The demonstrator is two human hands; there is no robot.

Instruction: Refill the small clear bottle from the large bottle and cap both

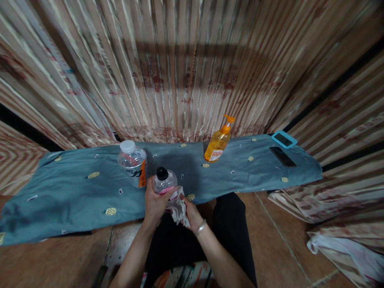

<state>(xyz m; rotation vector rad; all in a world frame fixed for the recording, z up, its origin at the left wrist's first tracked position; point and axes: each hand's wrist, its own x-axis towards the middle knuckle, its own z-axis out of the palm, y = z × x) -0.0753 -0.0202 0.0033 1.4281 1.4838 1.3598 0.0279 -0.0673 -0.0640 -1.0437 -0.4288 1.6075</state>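
My left hand [155, 204] is wrapped round a clear plastic bottle [167, 182] with a black cap and a pink band on its label. The bottle is tilted a little at the near edge of the cloth-covered table. In my right hand [192, 212] is a crumpled white tissue or thin cloth [179, 208], pressed against the bottle's right side. A silver bracelet circles my right wrist. Just left of the bottle stands a larger clear bottle [132, 162] with a white cap and an orange and black label. My fingers partly hide the held bottle's lower half.
An orange pump bottle [218, 144] stands upright right of centre on the blue-green cloth [102, 188]. At the right end lie a dark phone [282, 156] and a light-blue-framed object [284, 139]. Patterned curtains [186, 72] hang behind the table and along both sides.
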